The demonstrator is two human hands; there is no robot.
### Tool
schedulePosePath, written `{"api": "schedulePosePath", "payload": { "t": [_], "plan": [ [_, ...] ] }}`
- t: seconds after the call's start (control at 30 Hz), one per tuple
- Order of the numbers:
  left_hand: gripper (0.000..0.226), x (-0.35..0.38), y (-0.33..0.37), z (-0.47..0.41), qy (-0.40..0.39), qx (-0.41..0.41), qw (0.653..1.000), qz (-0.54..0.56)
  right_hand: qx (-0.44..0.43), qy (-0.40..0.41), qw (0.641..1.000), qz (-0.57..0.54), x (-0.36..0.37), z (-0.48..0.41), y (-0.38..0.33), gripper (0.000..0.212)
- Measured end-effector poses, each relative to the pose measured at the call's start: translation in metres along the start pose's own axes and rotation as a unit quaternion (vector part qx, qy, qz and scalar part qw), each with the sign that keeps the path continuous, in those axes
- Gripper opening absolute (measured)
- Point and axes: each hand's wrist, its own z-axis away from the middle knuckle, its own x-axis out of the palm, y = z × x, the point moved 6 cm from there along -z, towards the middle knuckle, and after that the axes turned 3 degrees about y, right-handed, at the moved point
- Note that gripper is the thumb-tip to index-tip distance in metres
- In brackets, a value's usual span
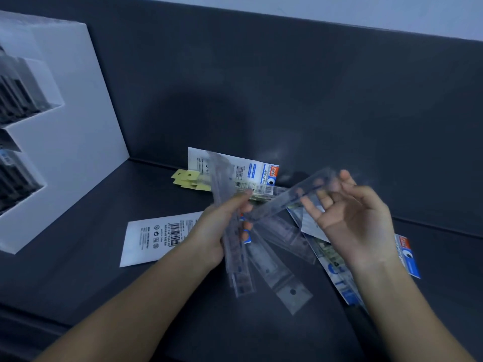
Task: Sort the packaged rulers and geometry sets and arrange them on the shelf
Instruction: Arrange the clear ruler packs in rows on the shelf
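Left hand (pixel 219 231) grips blurry rulers (pixel 236 267). Right hand (pixel 358 226) touches a slanted ruler (pixel 282 199); I cannot tell if it holds. Packs (pixel 409 254) underneath are half hidden.

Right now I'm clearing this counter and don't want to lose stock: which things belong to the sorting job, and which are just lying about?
Job: clear ruler packs fanned in the left hand; another ruler pack touching the right hand; geometry sets; yellow-tagged packs; face-down white pack; white shelf.
Just there: dark items already in the shelf; dark counter.
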Motion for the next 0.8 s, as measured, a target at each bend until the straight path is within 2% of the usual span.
{"api": "schedulePosePath", "payload": {
  "t": [0.13,0.27,0.33,0.5,0.6,0.67,0.73,0.8],
  "plan": [
    [0.049,0.012,0.007,0.011,-0.043,0.068,0.994,-0.075,0.028,-0.045,0.998,-0.038,0.013,0.006,-0.001,0.017],
    [0.050,0.014,0.010,0.014,-0.056,0.065,0.991,-0.101,0.021,-0.032,0.999,-0.036,0.020,0.012,-0.007,0.016],
    [0.055,0.018,0.010,0.017,-0.092,0.067,0.985,-0.129,0.014,-0.038,0.998,-0.044,0.022,0.009,-0.006,0.018],
    [0.049,0.026,0.007,0.026,-0.148,0.059,0.960,-0.229,0.037,-0.088,0.995,-0.016,0.028,0.009,0.017,0.025],
    [0.044,0.023,0.008,0.024,-0.127,0.070,0.970,-0.197,0.039,-0.075,0.995,0.050,0.025,0.013,0.029,0.028],
    [0.045,0.018,0.009,0.020,-0.102,0.073,0.981,-0.150,0.017,-0.095,0.993,0.073,0.024,0.012,0.029,0.040],
    [0.038,0.013,0.011,0.018,-0.086,0.076,0.989,-0.088,-0.010,-0.125,0.981,0.146,0.027,0.015,0.026,0.051],
    [0.028,0.011,0.012,0.017,-0.074,0.080,0.993,-0.045,-0.048,-0.136,0.954,0.262,0.027,0.018,0.027,0.040]
  ]
}}
